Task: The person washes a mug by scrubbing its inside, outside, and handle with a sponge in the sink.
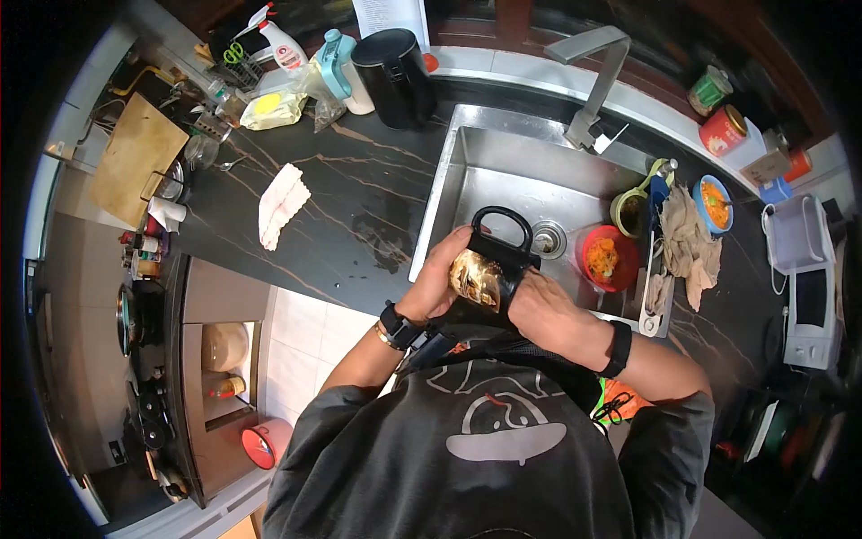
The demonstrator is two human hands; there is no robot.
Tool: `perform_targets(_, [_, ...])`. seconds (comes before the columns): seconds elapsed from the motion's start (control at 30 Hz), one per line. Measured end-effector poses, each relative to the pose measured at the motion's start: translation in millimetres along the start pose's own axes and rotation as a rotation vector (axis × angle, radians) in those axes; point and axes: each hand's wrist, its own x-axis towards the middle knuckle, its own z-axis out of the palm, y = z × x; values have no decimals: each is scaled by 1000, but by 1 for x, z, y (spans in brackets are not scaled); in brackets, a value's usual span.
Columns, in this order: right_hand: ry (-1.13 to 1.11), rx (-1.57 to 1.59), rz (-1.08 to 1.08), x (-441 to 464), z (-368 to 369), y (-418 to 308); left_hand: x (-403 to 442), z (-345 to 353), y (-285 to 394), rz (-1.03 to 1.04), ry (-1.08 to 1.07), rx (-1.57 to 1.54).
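Over the near edge of the sink (460,153), I hold a shiny gold-toned jug (476,280) with a black band and a looped black handle. It lies tilted, with the handle toward the tap. My left hand (437,286) is wrapped round its left side. My right hand (548,310) is at the black right end of the jug, fingers bent and partly hidden; whether they reach inside I cannot tell. In the sink's right side stands a red bowl (620,277) with orange food scraps, beside a green container (631,211).
A grey tap (600,85) rises behind the sink. Brown cloths (690,238) and a blue bowl (714,205) of orange food lie to the right. On the left counter are a pale cloth (283,205), a black canister (392,72) and a spray bottle (283,47).
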Motion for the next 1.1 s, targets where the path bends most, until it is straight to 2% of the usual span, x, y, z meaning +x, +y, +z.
perform_targets(0.07, [7,176,173,5,0,-3,0,2,4,-25,42,-32])
perform_targets(0.1, [9,178,177,7,1,-4,-1,2,4,2,28,1])
perform_targets(0.17, [-122,295,27,11,2,-1,-2,2,-1,33,-11,0])
perform_targets(0.2, [-123,293,26,11,0,-2,-4,4,-2,68,-45,0])
perform_targets(0.27, [151,795,49,12,-9,-6,-8,9,2,84,-36,-43])
perform_targets(0.3, [126,1028,33,14,-13,-2,-10,13,5,181,-33,-32])
perform_targets(0.33, [183,1650,211,15,-11,-11,-10,14,7,277,-30,-23])
perform_targets(0.37, [212,1975,298,16,-11,-12,-3,6,9,356,-76,89])
perform_targets(0.4, [240,2294,382,19,-11,-11,-3,11,15,348,-104,39])
perform_targets(0.43, [233,2292,374,20,-13,-14,-3,10,14,352,-113,-20])
perform_targets(0.5, [238,2168,182,17,-15,-24,-5,10,14,354,-118,-74])
perform_targets(0.6, [194,1158,5,5,-6,-20,-8,16,17,360,-114,5])
perform_targets(0.63, [241,704,-1,1,-12,-19,-6,17,19,308,-59,142])
perform_targets(0.67, [238,705,1,-3,-6,-14,-6,17,19,255,-1,277])
perform_targets(0.73, [28,399,14,0,-2,-8,-1,13,11,207,-9,258])
perform_targets(0.77, [-80,378,119,1,-4,-5,-1,12,8,160,7,152])
perform_targets(0.83, [11,369,123,8,-5,1,-4,18,9,78,35,-88])
perform_targets(0.9, [159,342,167,6,-1,-1,-5,16,5,126,44,-60])
perform_targets(0.93, [165,345,172,8,4,-1,-5,14,5,179,50,-25])
perform_targets(1.0, [231,305,-88,14,8,2,-5,12,3,188,60,37])
perform_targets(1.03, [139,377,-19,11,5,-2,-6,13,2,156,15,-3])
perform_targets(1.07, [134,376,-27,11,0,-4,-7,12,0,122,-27,-42])
perform_targets(1.1, [108,515,54,12,-5,-7,-7,12,-3,134,-35,-40])
